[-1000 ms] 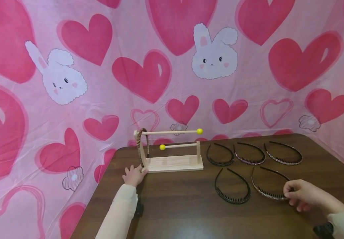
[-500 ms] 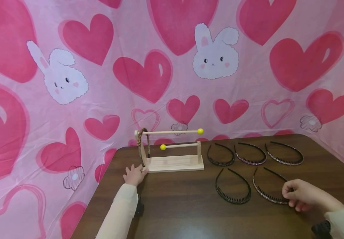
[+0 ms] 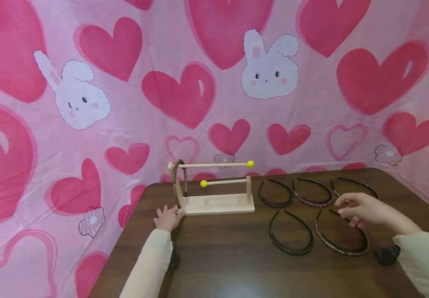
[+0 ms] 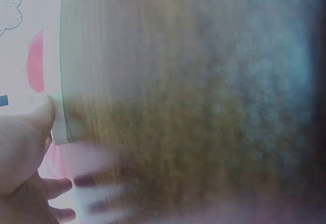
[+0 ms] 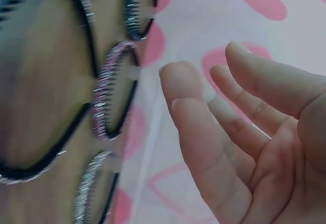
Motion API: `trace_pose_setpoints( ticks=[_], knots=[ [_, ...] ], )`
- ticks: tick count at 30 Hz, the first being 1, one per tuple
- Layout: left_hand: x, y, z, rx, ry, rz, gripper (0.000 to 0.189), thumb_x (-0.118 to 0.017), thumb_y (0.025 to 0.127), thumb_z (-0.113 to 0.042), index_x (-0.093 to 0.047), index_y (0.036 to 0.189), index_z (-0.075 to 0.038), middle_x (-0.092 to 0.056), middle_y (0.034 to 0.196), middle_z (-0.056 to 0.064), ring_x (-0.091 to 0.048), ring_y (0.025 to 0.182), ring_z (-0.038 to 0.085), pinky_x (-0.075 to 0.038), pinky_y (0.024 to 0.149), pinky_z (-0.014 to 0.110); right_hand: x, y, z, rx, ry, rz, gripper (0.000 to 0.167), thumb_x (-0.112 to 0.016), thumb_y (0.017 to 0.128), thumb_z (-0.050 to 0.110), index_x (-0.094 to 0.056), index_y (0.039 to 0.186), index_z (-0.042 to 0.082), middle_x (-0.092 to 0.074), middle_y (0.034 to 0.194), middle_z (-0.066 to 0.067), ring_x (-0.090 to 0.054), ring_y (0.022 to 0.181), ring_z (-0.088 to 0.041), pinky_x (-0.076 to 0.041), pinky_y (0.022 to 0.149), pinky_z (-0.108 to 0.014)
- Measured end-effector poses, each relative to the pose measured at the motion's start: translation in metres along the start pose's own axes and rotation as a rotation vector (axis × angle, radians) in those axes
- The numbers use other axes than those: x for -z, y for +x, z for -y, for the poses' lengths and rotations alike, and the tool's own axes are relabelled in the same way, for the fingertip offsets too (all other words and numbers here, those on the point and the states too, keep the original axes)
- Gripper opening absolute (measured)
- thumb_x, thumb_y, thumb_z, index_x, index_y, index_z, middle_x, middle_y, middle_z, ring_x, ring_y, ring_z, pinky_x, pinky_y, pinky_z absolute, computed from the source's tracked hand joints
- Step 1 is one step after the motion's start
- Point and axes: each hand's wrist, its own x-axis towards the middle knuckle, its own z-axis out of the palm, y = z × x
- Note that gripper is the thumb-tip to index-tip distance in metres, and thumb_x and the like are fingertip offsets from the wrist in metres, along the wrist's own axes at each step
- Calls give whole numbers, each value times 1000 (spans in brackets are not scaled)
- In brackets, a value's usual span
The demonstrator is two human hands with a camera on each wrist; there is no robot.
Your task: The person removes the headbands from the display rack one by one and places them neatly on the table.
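Note:
My left hand (image 3: pixel 167 219) rests at the left end of a pale wooden stand (image 3: pixel 218 203), fingers spread; in the left wrist view its thumb (image 4: pixel 43 114) touches the wood's edge. A glittery brown-gold headband (image 3: pixel 174 182) hangs on the stand's upper rod at the left. My right hand (image 3: pixel 367 212) hovers over the right-hand headbands, holding nothing, fingers loosely bent. Below it lies a silvery toothed headband (image 3: pixel 343 251). Partly behind the hand is another silvery headband (image 3: pixel 363 182). The right wrist view shows the bare fingers (image 5: pixel 193 132) beside a pink-glitter headband (image 5: pixel 104 91).
Two dark headbands, one at the back (image 3: pixel 278 204) and one in front (image 3: pixel 290 250), lie right of the stand on the brown table (image 3: pixel 229 265). Yellow balls tip the upper rod (image 3: pixel 218 165) and the lower rod (image 3: pixel 225 181). A pink heart-print cloth (image 3: pixel 125 111) hangs behind.
My right hand has let go of the front right headband, which stays on the table, and has moved up and away toward the back row. The left hand has stayed put.

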Motion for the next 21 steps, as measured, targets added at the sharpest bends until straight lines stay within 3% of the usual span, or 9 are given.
trace_pose_setpoints(
  ticks=[13,21],
  knots=[
    [-1,1,0,2,5,-6,53,-52,93,-38,-46,135,-6,-26,139,33,-12,127,55,-18,93,67,16,42,64,44,-69,-92,50,-60,90,13,-38,129,-10,-59,88,-12,-59,62,-23,-50,51,-34],
    [-1,0,0,-3,0,-11,53,-52,92,-37,-46,134,-5,-26,139,34,-11,127,55,-17,93,68,19,68,104,101,-120,-140,49,-61,90,13,-41,130,-6,-62,93,-17,-63,65,-26,-53,55,-39]
  ],
)
